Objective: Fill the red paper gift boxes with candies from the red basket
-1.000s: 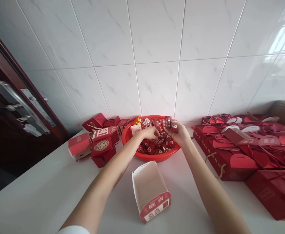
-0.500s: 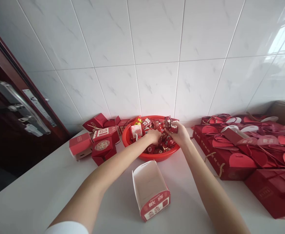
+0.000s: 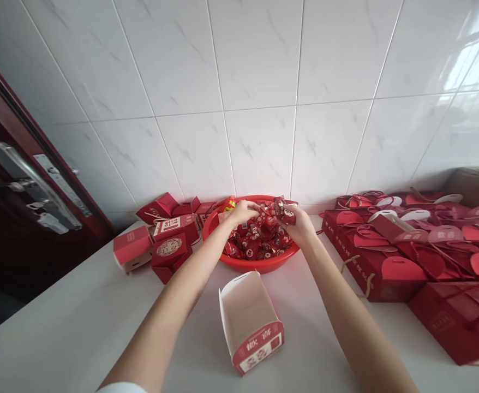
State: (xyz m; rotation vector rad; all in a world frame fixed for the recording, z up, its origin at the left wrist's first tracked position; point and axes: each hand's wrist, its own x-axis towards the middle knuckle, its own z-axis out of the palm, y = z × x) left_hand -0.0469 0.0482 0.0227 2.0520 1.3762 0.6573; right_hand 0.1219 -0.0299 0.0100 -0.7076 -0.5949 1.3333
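A red plastic basket (image 3: 259, 266) by the wall is heaped with small red wrapped candies (image 3: 259, 245). My right hand (image 3: 300, 226) is at the basket's right side, closed around dark red wrapped candies (image 3: 284, 213) that stick up above the rim. Over the left part of the heap, my left hand (image 3: 243, 212) has its fingers bent together down among the wrappers; what they hold, if anything, is hidden. In front of the basket lies an open red and white cardboard box (image 3: 250, 314), its pale inside facing up.
Several red gift boxes (image 3: 172, 252) stand to the left. Many red boxes with cord handles (image 3: 403, 273) crowd the right side, a brown carton (image 3: 477, 183) behind them. A tiled wall (image 3: 259, 147) closes off the back of the white table (image 3: 182, 338); a door (image 3: 18, 218) is at left.
My left hand has shifted left and up from the middle of the heap. The right hand still grips its candies at the basket's right side. The view has tilted slightly.
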